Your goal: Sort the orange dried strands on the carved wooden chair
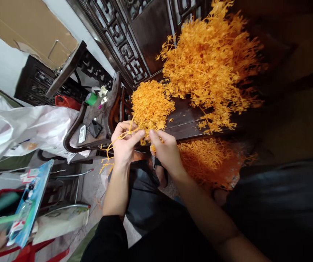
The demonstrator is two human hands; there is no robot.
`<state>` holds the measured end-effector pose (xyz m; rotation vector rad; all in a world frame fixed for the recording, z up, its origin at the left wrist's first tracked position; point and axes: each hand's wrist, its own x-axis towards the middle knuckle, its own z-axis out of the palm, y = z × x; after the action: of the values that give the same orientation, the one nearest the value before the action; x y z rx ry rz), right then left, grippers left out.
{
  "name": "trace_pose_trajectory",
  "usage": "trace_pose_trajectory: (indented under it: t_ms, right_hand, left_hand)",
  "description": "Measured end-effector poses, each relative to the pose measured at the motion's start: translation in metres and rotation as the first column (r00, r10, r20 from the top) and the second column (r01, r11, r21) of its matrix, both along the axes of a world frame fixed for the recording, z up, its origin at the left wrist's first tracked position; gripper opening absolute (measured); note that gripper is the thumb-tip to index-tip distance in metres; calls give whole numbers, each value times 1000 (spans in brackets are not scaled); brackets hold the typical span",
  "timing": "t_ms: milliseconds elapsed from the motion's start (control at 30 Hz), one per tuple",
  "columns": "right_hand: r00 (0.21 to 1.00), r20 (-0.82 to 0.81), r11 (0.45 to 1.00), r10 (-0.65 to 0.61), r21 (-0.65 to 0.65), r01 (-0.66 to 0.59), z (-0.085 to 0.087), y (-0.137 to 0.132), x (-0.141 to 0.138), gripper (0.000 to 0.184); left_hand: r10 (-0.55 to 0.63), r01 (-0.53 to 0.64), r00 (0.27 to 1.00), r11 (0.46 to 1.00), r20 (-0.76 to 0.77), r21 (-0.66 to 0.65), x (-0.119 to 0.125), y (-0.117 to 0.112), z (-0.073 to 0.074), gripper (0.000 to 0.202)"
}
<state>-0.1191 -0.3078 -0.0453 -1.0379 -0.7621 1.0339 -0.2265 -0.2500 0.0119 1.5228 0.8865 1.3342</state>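
My left hand is closed around a thin, branched orange plastic stem, whose ends stick out to the left past the wrist. Beside it, my right hand pinches with thumb and forefinger at small orange plastic pieces; the fingertips of both hands nearly meet. Just beyond the hands lies a heap of small orange pieces on the dark wooden bench. A much larger pile of orange branched stems with flower-like tips stands to its right. What exactly sits between the right fingertips is partly hidden.
More bare orange stems lie low down, below the bench edge. On a wooden side surface at left are a white remote and a black phone-like object. White plastic sheeting and a blue package are farther left.
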Motion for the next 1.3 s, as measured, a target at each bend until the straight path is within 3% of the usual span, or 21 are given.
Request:
trace_pose_trajectory:
  t_ms: [67,167,267,367,433,533,633,700,767,800,833,900,967,1000,1067,1133,1233,1300]
  right_hand:
    - [980,177,994,-92,79,79,1,-2,-3,40]
    - [917,363,975,-163,203,93,3,-7,-8,37]
    - [900,380,952,-214,287,106,3,-14,-16,39]
    - [903,349,925,-249,362,115,2,-17,-21,41]
    - [921,328,932,-213,350,91,-1,-15,-19,43]
    - [957,235,974,-171,187,128,-9,-7,-5,41]
    - [989,30,989,-145,4,145,-17,2,17,31]
    - [985,-166,999,-42,-32,37,-19,6,32,29]
    - [941,-325,994,99,-3,-106,-19,7,43,29]
    - [917,-367,987,156,19,-160,-18,7,47,29]
    - [902,-385,980,193,33,-196,-17,6,49,29]
    - [898,-376,972,228,31,-234,-17,6,49,29]
    - [911,-335,968,242,18,-251,-19,6,46,29]
    - [915,-312,964,256,20,-264,-21,6,45,30]
    - [918,-267,955,294,40,-294,-25,6,42,32]
    - [920,-212,944,330,74,-322,-27,7,41,36]
    - [916,-144,924,375,138,-356,-27,8,43,38]
    - [904,-149,911,401,168,-377,-28,8,46,38]
  left_hand:
    - [54,-54,998,999,-19,0,2,2,-3,41]
    - [180,-181,983,983,16,32,3,10,-7,49]
    - [294,-301,952,949,82,94,1,22,-9,51]
    - [339,-353,928,933,153,73,-1,32,-9,49]
    - [354,-367,917,930,186,38,-1,36,-7,49]
    - [366,-370,910,929,194,-18,-7,37,-2,53]
    - [253,-243,966,957,50,-158,-23,36,6,53]
    - [71,-103,990,951,-122,-290,-39,36,13,47]
    - [-106,-16,950,924,-295,-381,-56,35,20,43]
    - [-138,-18,909,930,-393,-368,-63,34,23,44]
    - [-108,-53,860,953,-499,-297,-68,31,26,48]
    - [147,-176,740,984,-656,22,-70,23,32,51]
    - [458,-259,645,884,-611,389,-62,9,35,43]
    - [540,-260,637,822,-550,507,-54,2,35,38]
    - [532,-151,683,774,-501,615,-36,-11,32,29]
    - [419,50,698,780,-580,624,-21,-17,28,27]
    - [269,252,636,814,-723,524,-18,-12,26,23]
    - [77,352,606,867,-792,354,-27,-5,29,16]
